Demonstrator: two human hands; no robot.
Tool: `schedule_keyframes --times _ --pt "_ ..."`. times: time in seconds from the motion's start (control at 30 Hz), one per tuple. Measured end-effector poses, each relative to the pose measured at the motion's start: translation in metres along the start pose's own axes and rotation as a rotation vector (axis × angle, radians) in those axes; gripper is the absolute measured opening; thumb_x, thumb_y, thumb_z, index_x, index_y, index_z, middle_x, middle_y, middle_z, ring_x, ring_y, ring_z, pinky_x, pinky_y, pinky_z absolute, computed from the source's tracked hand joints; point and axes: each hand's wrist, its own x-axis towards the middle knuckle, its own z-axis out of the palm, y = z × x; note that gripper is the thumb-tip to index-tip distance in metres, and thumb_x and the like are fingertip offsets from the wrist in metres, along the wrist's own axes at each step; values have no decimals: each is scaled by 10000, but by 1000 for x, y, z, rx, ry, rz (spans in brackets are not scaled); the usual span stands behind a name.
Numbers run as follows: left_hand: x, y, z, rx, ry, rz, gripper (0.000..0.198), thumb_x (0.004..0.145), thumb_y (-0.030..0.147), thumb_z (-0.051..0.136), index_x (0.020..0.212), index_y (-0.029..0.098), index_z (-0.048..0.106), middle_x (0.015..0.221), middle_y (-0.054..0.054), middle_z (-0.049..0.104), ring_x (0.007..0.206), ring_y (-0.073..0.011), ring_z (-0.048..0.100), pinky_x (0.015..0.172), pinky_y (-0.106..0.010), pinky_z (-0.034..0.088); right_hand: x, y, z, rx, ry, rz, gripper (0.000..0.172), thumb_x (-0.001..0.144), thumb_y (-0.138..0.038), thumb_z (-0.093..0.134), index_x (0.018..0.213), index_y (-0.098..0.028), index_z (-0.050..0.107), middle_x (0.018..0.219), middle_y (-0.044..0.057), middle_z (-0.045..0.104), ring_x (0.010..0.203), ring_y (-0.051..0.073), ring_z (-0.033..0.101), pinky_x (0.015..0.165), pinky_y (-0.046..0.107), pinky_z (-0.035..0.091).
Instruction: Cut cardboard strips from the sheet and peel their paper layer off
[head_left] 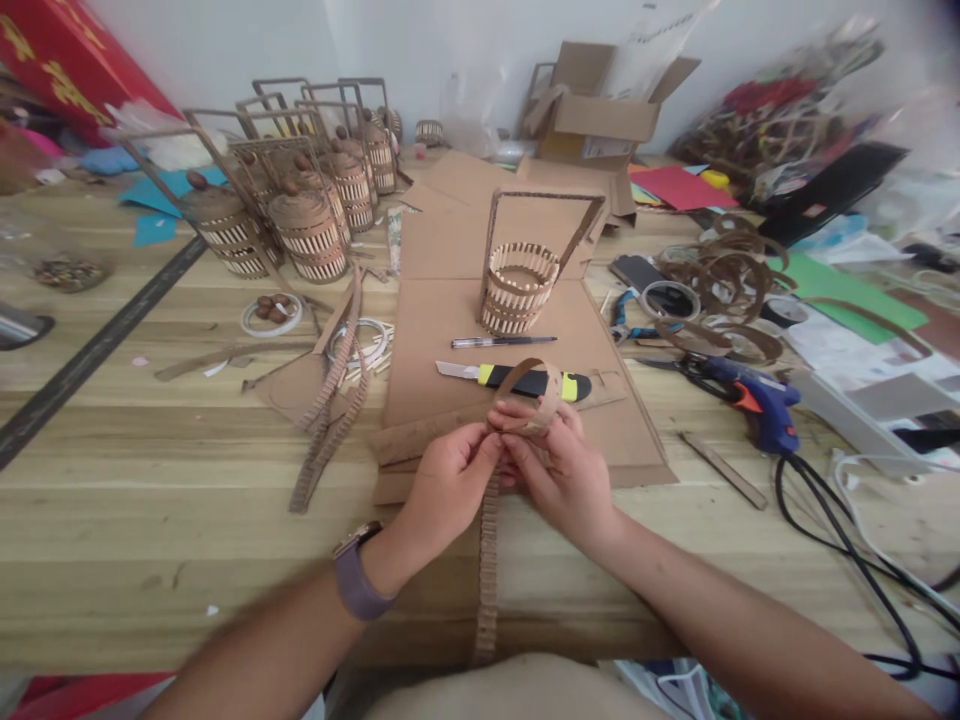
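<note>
Both hands meet over the front of a cardboard sheet [450, 330]. My left hand [448, 485] pinches a long corrugated cardboard strip [488, 560] that hangs down toward my lap. My right hand [564, 470] is closed on the same strip where it curls into a small loop [534, 388]. Just beyond the hands lie a yellow-and-black utility knife [525, 381] and a pen [502, 342]. Farther back stands an unfinished stick basket with a cardboard handle frame [519, 285].
Several finished basket lanterns [307, 235] stand at the back left. A blue glue gun [757, 400] with black cables, scissors and curled cardboard strips [724, 275] lie at the right. Loose corrugated strips [330, 410] and tape rings lie left of the sheet. An open box [600, 115] is behind.
</note>
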Motion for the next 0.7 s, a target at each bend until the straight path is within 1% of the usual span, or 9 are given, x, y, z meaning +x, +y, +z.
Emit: schedule_keyframes --times 0.1,0.2,0.33,0.4,0.47,0.53,0.6,0.67,0.7 --pt "-2 2 2 52 5 21 325 893 453 527 871 152 649 765 -29 688 652 -178 667 677 -320 588 0 -1 0 -13 27 -12 165 950 -217 508 1048 -275 627 1065 21 741 1059 204 656 991 446 491" --pt "-5 6 1 117 3 63 287 904 410 502 828 164 631 723 -21 685 652 -179 674 654 -299 582 -1 -2 -1 43 31 89 126 944 -254 518 985 -272 635 1024 28 750 1048 216 667 959 438 516" --pt "-6 10 -1 214 -31 120 268 902 373 501 752 178 609 686 -19 686 641 -177 666 613 -274 560 -1 -2 -2 381 1 375 179 951 -363 510 1022 -231 609 1045 67 743 907 198 717 737 335 590" --pt "-7 11 -1 201 -68 118 271 908 377 501 752 180 602 699 -26 699 652 -179 674 628 -280 561 3 -3 -4 517 -16 432 206 940 -399 525 1006 -221 605 1030 76 745 854 195 726 688 316 591" --pt "-7 11 0 143 -103 96 279 918 404 501 798 174 603 734 -40 717 675 -180 687 656 -290 567 10 -2 -9 597 -5 438 201 922 -410 548 958 -222 608 973 69 753 824 199 726 687 323 591" --pt "-7 10 1 73 -110 65 298 919 439 512 870 161 606 757 -51 725 657 -168 686 636 -276 558 19 3 -19 624 95 426 192 917 -411 550 927 -228 605 914 56 754 803 202 722 711 341 589" --pt "-8 10 1 4 -73 34 335 913 472 529 942 147 602 738 -41 714 584 -141 660 565 -243 529 28 17 -38 545 278 407 188 916 -416 547 923 -236 601 894 47 748 814 209 715 755 366 576" --pt "-9 11 1 -63 -21 12 376 907 500 542 1011 143 595 690 -12 686 513 -114 619 502 -211 488 33 39 -64 328 442 412 192 902 -435 564 921 -247 600 864 38 741 788 216 709 741 374 562" --pt "-10 13 1 -99 0 3 394 904 514 545 1039 147 591 660 6 667 487 -103 598 481 -198 469 34 51 -79 170 460 441 199 890 -442 576 898 -247 612 831 39 738 772 224 704 724 375 552"
